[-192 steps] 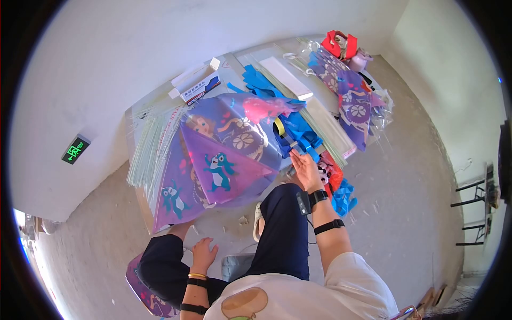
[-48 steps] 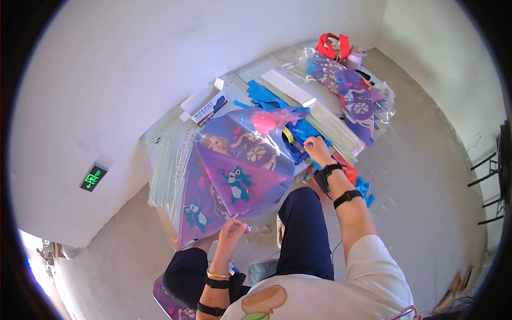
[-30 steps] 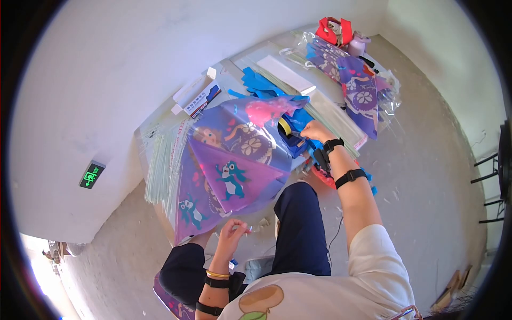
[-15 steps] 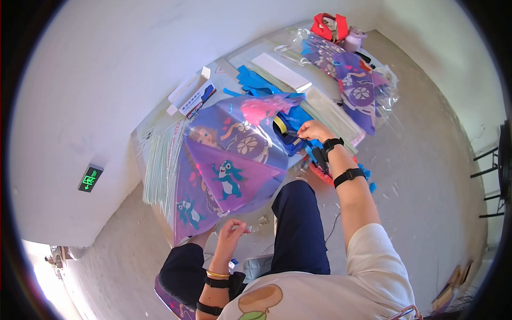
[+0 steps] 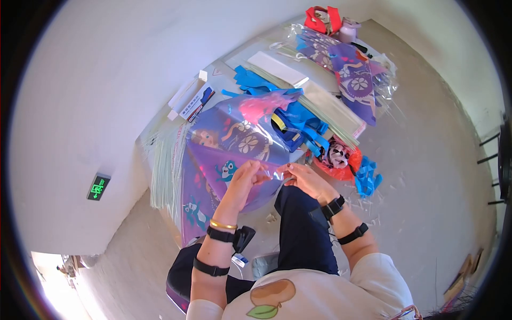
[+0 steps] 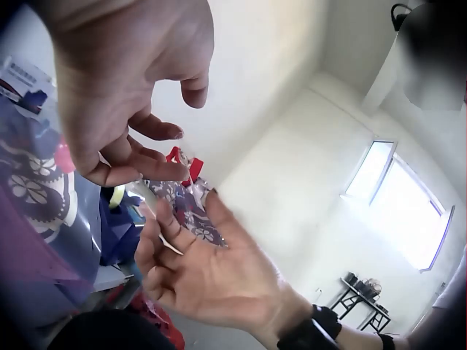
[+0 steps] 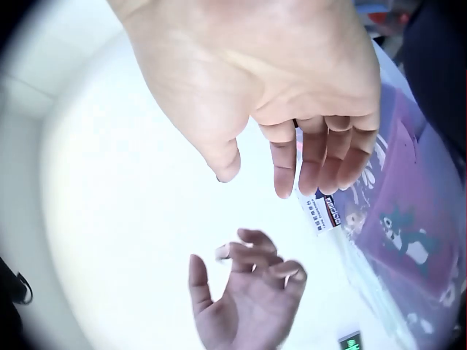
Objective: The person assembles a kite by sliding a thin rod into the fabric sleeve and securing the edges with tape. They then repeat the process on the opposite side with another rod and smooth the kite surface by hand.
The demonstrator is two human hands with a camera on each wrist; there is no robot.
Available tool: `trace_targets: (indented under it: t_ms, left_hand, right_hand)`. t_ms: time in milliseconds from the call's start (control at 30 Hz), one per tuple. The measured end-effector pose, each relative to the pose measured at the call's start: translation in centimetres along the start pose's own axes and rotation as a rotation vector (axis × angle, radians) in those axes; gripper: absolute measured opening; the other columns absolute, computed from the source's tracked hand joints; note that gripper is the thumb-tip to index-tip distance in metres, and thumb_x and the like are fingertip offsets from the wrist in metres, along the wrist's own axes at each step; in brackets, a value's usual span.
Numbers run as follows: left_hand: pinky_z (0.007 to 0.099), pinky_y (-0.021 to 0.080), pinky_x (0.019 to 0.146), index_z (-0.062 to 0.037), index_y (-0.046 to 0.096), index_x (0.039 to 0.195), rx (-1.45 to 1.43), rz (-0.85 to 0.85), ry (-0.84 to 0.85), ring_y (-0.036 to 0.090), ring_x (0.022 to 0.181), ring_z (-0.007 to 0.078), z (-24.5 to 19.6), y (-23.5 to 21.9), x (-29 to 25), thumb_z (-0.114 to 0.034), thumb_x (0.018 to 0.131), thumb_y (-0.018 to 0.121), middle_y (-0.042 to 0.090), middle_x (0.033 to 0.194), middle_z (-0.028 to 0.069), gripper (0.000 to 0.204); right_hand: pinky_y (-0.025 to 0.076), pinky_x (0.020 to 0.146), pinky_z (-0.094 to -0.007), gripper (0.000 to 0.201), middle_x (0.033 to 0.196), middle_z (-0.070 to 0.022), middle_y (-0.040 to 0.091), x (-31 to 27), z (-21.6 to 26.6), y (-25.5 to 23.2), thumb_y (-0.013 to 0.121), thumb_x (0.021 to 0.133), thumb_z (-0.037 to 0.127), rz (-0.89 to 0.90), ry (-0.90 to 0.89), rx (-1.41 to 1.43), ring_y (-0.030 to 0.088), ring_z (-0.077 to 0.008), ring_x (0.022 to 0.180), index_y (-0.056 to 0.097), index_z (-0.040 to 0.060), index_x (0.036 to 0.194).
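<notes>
Now we bring both hands together at the near corner of the kite: left hand and right hand, fingers loosely spread (grip unclear). Clumsy fingers could tear the thin film.

Glossy plastic kite lies on rough concrete floor.

Purple cartoon-printed kite, spread flat on the table's near edge
</notes>
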State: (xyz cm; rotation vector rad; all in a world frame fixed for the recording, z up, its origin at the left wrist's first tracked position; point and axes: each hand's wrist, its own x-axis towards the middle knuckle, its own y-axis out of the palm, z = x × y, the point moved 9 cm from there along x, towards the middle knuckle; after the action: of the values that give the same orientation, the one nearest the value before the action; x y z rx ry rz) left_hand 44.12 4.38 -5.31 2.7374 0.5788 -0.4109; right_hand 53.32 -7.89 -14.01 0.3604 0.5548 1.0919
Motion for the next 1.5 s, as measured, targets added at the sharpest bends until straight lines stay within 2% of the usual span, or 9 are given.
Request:
trace_targets:
  t_ms: [100,267,400,600,767,867,933,1067,1500]
  left_hand:
    - [0.029,0.044,0.085,-0.0106,0.059,0.102,-0.023,0.067,-0.062,0.066,0.094,0.0156,1.1,1.7,3.0,-0.04,0.1,0.054,0.064,0.101,0.0023,0.03]
    - [0.0279,0.045,0.08,-0.0121,0.059,0.103,0.004,0.122,-0.191,0.066,0.093,0.0157,3.6,3.6,7.2,-0.041,0.098,0.057,0.064,0.102,0.0029,0.03]
    - [0.0319,0.049,0.072,-0.0024,0.064,0.092,0.672,0.095,0.108,0.066,0.085,0.0189,4.7,3.0,14.9,-0.033,0.088,0.069,0.066,0.09,0.0063,0.031]
    - [0.0337,0.05,0.071,0.0004,0.065,0.087,0.875,0.014,0.137,0.064,0.08,0.0204,4.6,3.4,20.1,-0.034,0.081,0.075,0.068,0.086,0.0121,0.036]
    - [0.0355,0.05,0.073,-0.0004,0.064,0.089,0.918,-0.034,0.144,0.066,0.081,0.0263,5.0,2.8,21.7,-0.034,0.081,0.072,0.068,0.086,0.0134,0.035]
    - [0.0301,0.047,0.073,-0.0011,0.063,0.091,0.95,-0.031,0.089,0.06,0.08,0.0155,5.7,2.4,22.2,-0.023,0.086,0.068,0.064,0.084,0.0062,0.024]
    - [0.0382,0.051,0.076,-0.0002,0.064,0.094,0.928,-0.03,0.125,0.068,0.086,0.0298,6.2,1.9,22.6,-0.032,0.086,0.064,0.069,0.089,0.0168,0.033]
    - [0.0391,0.051,0.077,0.0009,0.065,0.095,0.921,-0.055,0.09,0.068,0.087,0.0314,7.4,0.5,23.5,-0.031,0.088,0.06,0.069,0.091,0.0182,0.033]
    - [0.0291,0.049,0.082,0.0019,0.065,0.096,0.656,0.032,0.048,0.063,0.087,0.0161,4.6,1.7,18.6,-0.024,0.095,0.052,0.068,0.093,0.0081,0.029]
  right_hand:
    - [0.046,0.083,-0.027,0.029,0.102,-0.003,0.064,-1.0,-0.1,-0.1,0.059,0.099,0.034,-0.021,-0.009,0.315,0.059,-0.0115,0.097,0.063,0.0077,0.109]
    - [0.043,0.075,-0.0233,0.017,0.09,0.0023,0.061,-1.7,-0.1,-4.0,0.064,0.095,0.027,-0.259,-0.102,0.141,0.056,-0.0068,0.085,0.064,0.0097,0.1]
    - [0.039,0.067,-0.0205,0.015,0.081,0.0056,0.057,-1.3,-0.1,-8.0,0.065,0.093,0.024,-0.522,-0.199,0.011,0.051,-0.0037,0.076,0.064,0.01,0.094]
    - [0.037,0.063,-0.0199,0.016,0.081,0.006,0.058,2.0,-1.3,-11.0,0.065,0.093,0.027,-0.628,-0.212,0.081,0.05,-0.0035,0.073,0.066,0.0105,0.093]
    - [0.038,0.064,-0.02,0.016,0.084,0.0059,0.061,3.5,-1.9,-12.2,0.063,0.092,0.027,-0.653,-0.183,0.108,0.051,-0.0037,0.074,0.067,0.0114,0.093]
    - [0.039,0.064,-0.0205,0.015,0.088,0.0054,0.064,3.8,-2.2,-12.6,0.062,0.092,0.026,-0.651,-0.175,0.124,0.051,-0.0038,0.075,0.068,0.0117,0.093]
    - [0.039,0.064,-0.0208,0.015,0.089,0.0051,0.065,4.0,-2.6,-12.9,0.062,0.092,0.025,-0.654,-0.161,0.137,0.051,-0.0038,0.075,0.068,0.0116,0.094]
    - [0.039,0.065,-0.0211,0.015,0.092,0.0051,0.066,4.0,-2.3,-12.9,0.062,0.092,0.026,-0.645,-0.182,0.122,0.052,-0.0038,0.076,0.068,0.012,0.093]
    - [0.037,0.066,-0.0213,0.019,0.083,0.0065,0.06,1.9,-0.5,-10.3,0.062,0.094,0.028,-0.606,-0.203,0.005,0.049,-0.0026,0.075,0.069,0.0108,0.096]
